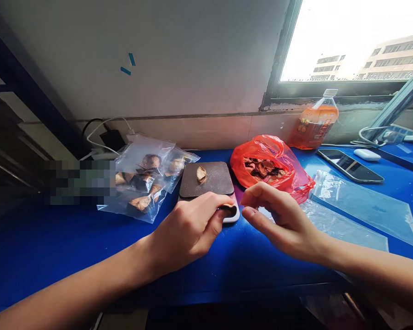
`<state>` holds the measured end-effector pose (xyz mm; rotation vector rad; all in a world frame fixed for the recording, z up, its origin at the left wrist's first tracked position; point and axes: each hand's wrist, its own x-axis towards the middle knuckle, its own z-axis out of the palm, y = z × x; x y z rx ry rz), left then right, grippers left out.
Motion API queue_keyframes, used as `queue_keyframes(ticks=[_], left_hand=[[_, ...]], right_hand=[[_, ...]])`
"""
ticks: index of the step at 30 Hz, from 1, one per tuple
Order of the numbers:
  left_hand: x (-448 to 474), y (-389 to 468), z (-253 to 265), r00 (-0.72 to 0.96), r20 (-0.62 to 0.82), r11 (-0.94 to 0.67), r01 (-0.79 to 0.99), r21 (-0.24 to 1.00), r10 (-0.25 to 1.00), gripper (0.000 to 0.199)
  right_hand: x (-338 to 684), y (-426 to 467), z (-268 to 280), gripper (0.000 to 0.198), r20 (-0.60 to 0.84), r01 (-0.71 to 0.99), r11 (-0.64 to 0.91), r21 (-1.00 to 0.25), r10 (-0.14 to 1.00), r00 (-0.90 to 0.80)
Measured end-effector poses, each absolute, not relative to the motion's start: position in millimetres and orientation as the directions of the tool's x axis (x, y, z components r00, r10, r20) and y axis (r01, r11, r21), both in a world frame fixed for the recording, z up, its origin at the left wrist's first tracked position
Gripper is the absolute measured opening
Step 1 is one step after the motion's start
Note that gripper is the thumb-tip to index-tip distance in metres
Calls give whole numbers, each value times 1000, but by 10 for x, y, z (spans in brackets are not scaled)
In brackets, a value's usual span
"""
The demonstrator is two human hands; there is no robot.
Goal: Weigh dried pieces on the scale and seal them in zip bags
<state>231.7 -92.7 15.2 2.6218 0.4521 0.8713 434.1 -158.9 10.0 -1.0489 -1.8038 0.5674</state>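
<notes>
My left hand (196, 224) pinches a curved, dark piece of what looks like dried peel (230, 209) between thumb and fingers, over the front edge of a small kitchen scale (187, 179). On the scale's dark plate lies another dried piece (201, 174), pale and curled. My right hand (278, 220) hovers just right of the scale, fingers curved and thumb apart, with nothing visible in it. Behind it, a red plastic bag (278, 149) stands open, full of brown dried pieces (261, 168). The scale's display is hidden behind my left hand.
Clear bags (141, 183) with dried pieces lie left of the scale. Flat clear bags (368, 206), a phone (351, 165) and a white earbud case (366, 155) are on the right. An orange drink bottle (316, 123) stands by the wall. Cables and a black plug (112, 139) sit back left.
</notes>
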Motion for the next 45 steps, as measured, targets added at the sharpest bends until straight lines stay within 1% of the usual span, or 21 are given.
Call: queue_keyframes(ticks=[1, 3, 7, 11, 13, 15, 18, 20, 23, 27, 31, 33, 40, 45], left_hand=[[2317, -933, 140, 769, 529, -917, 181, 357, 358, 24], [2325, -952, 118, 773, 553, -942, 171, 288, 310, 24], [2353, -1005, 88, 793, 560, -966, 138, 220, 241, 20], [2355, -1037, 76, 820, 525, -962, 110, 250, 230, 21], [2355, -1043, 75, 834, 503, -959, 98, 267, 225, 19], [2362, -1052, 73, 849, 493, -959, 55, 276, 191, 16], [2374, -1077, 65, 852, 508, -955, -32, 296, 129, 11], [2376, -1094, 62, 853, 508, -948, -54, 314, 120, 10], [2370, -1108, 57, 859, 496, -937, -58, 344, 129, 11], [2361, -1109, 35, 868, 476, -927, -52, 371, 141, 10], [2351, -1104, 9, 873, 473, -929, -69, 364, 120, 9], [2347, -1100, 11, 877, 468, -929, -78, 361, 108, 10], [2356, -1096, 34, 904, 413, -927, -54, 370, 112, 12], [2372, -1089, -5, 915, 386, -921, -42, 387, 121, 12]], right_hand=[[4331, -1619, 102, 4, 505, 394, 536, -747, 842, -188], [4309, -1676, 93, 5, 493, 368, 530, -764, 847, -198], [4294, -1731, 43, 7, 391, 355, 483, -801, 870, -299], [4317, -1711, 11, 22, 268, 273, 378, -885, 892, -364], [4334, -1711, 22, 27, 247, 252, 365, -896, 882, -400], [4347, -1731, 51, 23, 281, 309, 438, -844, 853, -440], [4355, -1790, 105, 19, 307, 455, 539, -709, 817, -488], [4354, -1826, 128, 17, 293, 518, 551, -654, 817, -498], [4353, -1844, 128, 16, 287, 544, 560, -624, 813, -507], [4367, -1815, 97, 16, 276, 532, 582, -615, 790, -547], [4402, -1792, 81, 15, 279, 443, 644, -624, 713, -643], [4416, -1791, 78, 14, 265, 414, 649, -639, 690, -673], [4428, -1773, 56, 19, 209, 456, 650, -608, 685, -698], [4458, -1714, 47, 18, 121, 444, 602, -664, 672, -731]])
